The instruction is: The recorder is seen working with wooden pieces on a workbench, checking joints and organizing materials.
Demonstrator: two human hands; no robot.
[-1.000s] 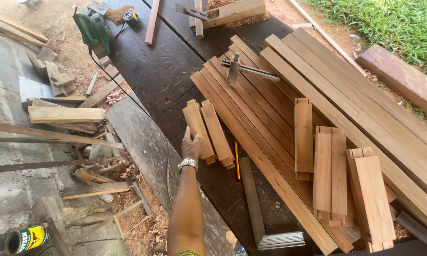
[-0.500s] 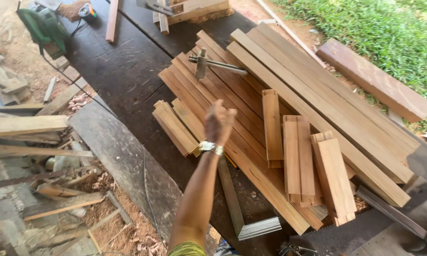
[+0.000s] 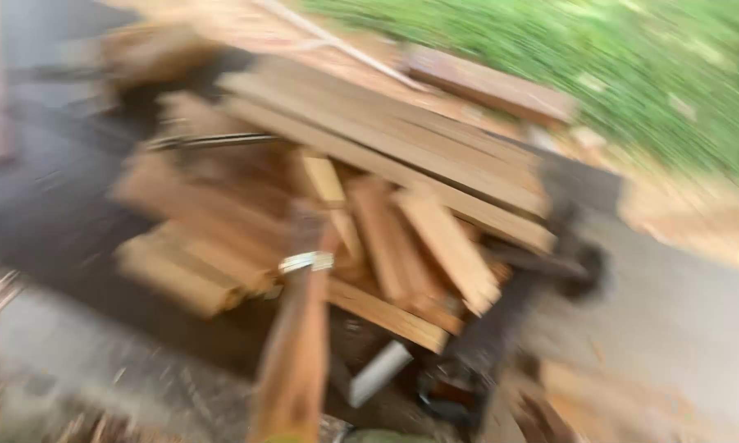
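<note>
Presently | left hand reaching over short boards, grip unreadable in blur | wristband | long planks | right hand unseen

Short wooden blocks lie on long planks, grass behind them.

An outdoor carpentry yard: long planks and short cut wood blocks are piled on a dark bench (all badly blurred), with grass at the upper right.
</note>
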